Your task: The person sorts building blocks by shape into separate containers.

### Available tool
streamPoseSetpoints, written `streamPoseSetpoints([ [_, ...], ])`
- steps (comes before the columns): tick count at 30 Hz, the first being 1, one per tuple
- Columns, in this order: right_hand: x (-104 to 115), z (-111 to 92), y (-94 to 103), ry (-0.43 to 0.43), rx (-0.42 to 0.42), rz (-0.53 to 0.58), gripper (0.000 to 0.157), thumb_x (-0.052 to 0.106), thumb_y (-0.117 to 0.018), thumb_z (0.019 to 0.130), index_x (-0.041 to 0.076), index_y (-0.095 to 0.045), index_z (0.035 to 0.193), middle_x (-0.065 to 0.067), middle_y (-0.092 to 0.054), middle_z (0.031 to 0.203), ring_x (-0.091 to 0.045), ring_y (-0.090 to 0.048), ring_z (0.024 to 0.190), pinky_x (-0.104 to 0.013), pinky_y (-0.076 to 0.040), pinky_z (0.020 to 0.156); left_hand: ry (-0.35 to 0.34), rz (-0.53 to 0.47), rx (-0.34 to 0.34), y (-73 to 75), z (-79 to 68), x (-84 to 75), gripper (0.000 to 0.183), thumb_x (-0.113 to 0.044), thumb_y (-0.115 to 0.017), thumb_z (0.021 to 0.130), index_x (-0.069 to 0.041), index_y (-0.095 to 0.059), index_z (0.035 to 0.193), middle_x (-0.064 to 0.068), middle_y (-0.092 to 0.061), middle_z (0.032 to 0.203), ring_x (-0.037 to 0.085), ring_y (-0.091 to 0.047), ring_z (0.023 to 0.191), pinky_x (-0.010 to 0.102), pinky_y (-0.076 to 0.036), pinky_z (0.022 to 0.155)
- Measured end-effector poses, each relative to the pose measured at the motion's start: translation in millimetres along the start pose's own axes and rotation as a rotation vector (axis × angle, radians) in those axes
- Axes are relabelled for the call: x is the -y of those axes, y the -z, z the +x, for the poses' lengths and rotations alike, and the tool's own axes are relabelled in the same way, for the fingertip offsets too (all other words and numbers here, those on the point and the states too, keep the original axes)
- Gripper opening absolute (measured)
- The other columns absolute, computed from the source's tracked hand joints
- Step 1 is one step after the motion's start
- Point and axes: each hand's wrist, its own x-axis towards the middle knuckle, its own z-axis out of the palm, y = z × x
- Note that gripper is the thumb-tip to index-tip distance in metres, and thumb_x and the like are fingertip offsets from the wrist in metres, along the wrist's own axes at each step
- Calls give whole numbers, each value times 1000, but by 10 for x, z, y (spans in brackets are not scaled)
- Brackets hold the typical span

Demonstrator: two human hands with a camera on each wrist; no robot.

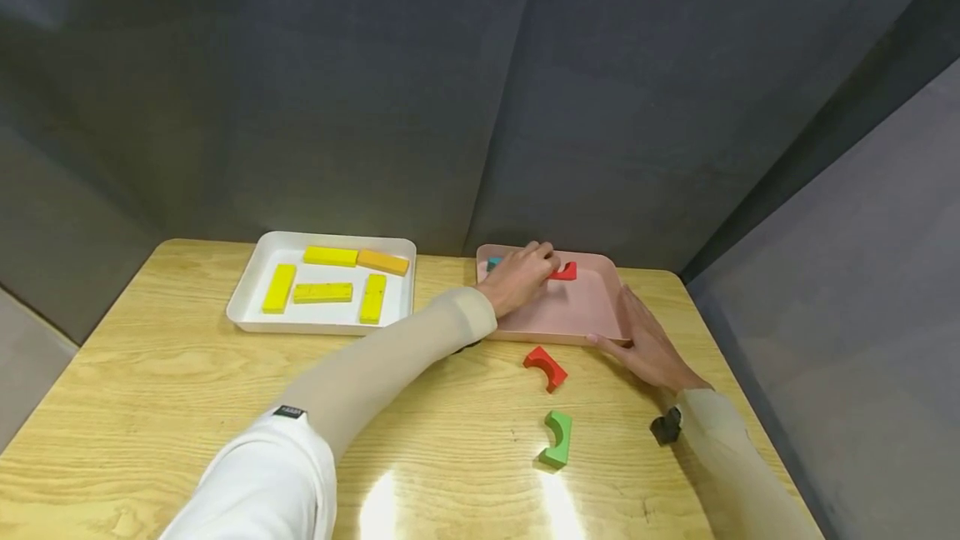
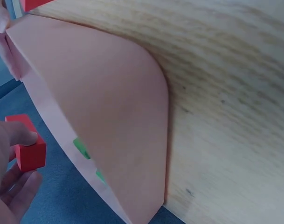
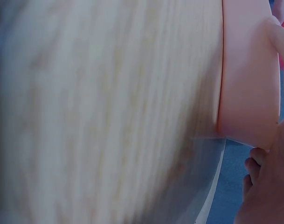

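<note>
My left hand [image 1: 521, 275] is over the pink tray [image 1: 558, 323] and pinches a red arch block [image 1: 567, 271]. In the left wrist view, the thumb lies on top of that red block [image 2: 33, 156] with fingers beneath it. A teal-green block [image 1: 493, 262] sits at the tray's left end, partly hidden by the left hand. At the tray's front right corner, my right hand [image 1: 651, 348] rests with its fingers along the right wall and its thumb at the front rim. Before the tray on the table lie another red arch block [image 1: 546, 368] and a green arch block [image 1: 558, 440].
On the left of the wooden table [image 1: 172, 407] stands a white tray [image 1: 243, 307] with several yellow blocks [image 1: 322, 292] and one orange block [image 1: 383, 262]. Dark cloth [image 1: 337, 107] hangs behind the table, and a grey panel [image 1: 862, 273] borders the right side.
</note>
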Motion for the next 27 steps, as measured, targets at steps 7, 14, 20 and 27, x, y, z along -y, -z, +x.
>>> streamPoseSetpoints([
  [7,9,4,-3,2,4,-7,122,69,-67,96,11,9,172,-17,7,180,-48,-4,164,-77,-10,125,26,66,7,-125,52,-4,27,-17,-69,107,-12,-76,133,7,-69,125,18,-66,107,24,-60,94],
  [14,24,-2,14,3,-5,1,123,69,-68,96,11,8,172,-16,7,180,-48,-5,163,-77,-11,125,38,117,41,-206,67,27,30,-13,-69,107,-12,-74,137,8,-69,125,19,-66,106,25,-61,93],
  [20,40,-25,4,21,-14,17,120,65,-69,97,8,5,172,-17,5,180,-49,-6,163,-76,-12,125,38,135,66,-297,84,46,31,-10,-69,106,-11,-74,137,9,-70,129,21,-68,110,26,-61,95],
  [27,59,-42,27,4,-12,10,120,67,-68,97,11,6,173,-14,7,181,-48,-5,164,-76,-11,125,39,132,63,-381,95,45,27,-9,-70,105,-11,-77,132,7,-70,121,19,-69,108,26,-63,89],
])
